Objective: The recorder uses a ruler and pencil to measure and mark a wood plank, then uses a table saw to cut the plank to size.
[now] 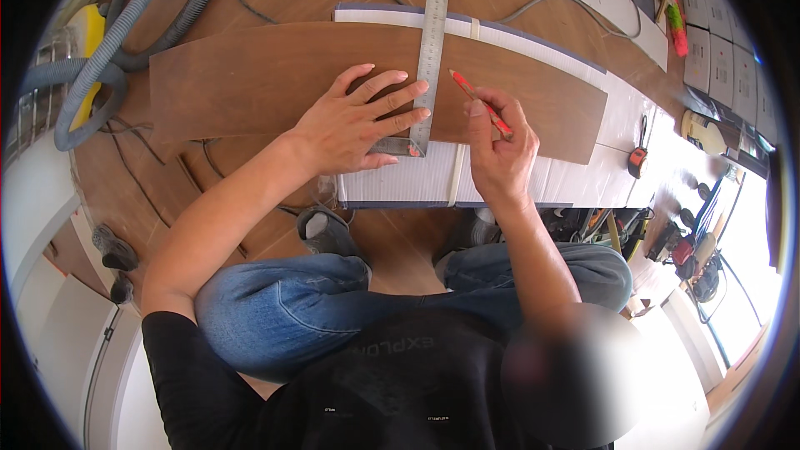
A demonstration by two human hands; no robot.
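A brown wood plank (250, 75) lies crosswise in front of me on white cardboard boxes. Across it sits a metal try square (433, 42), its blade pointing away from me and its stock along the plank's near edge. My left hand (346, 121) is spread flat on the plank, fingertips pressing on the blade and thumb near the stock. My right hand (504, 150) is closed around a red carpenter's pencil (461, 82). The pencil's tip points up and left, just right of the blade; whether it touches the wood I cannot tell.
An orange and black tape measure (637, 161) rests on the white box (612, 117) at right. Grey ribbed hoses (117, 50) curl at far left, with cables on the wood floor (208, 0). Stacked grey-white boxes (721, 67) stand far right; tools (687, 250) lie nearer.
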